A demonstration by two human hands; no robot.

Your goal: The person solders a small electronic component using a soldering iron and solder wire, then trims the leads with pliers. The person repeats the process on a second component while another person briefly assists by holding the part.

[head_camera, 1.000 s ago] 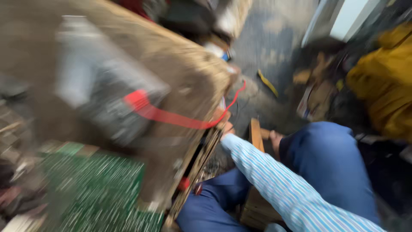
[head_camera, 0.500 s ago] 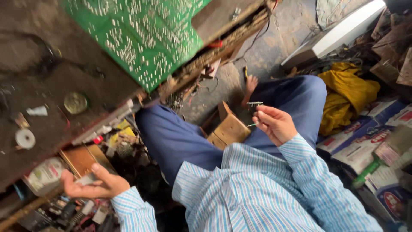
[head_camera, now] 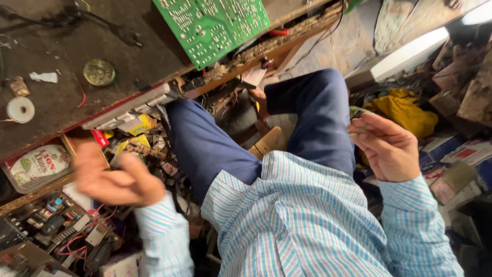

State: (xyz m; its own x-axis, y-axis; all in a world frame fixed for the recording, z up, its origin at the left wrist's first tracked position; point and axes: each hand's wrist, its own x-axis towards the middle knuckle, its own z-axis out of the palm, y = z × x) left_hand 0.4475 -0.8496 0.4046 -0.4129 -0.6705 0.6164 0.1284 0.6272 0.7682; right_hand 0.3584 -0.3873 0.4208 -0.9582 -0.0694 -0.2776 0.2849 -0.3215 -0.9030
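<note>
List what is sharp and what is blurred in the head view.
Head view: the left hand is smeared by motion blur; the right hand, the striped shirt and the green circuit board are sharp; a bright white panel is nearly washed out; lighting is soft, without hard shadows.

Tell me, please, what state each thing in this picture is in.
Left hand: blurred, fingers curled over the parts shelf, grip unclear.
Right hand: raised, fingers pinching a small thin part.
Green circuit board: lying flat on the bench.
Tape roll: lying flat.
Round tin: closed.
</note>
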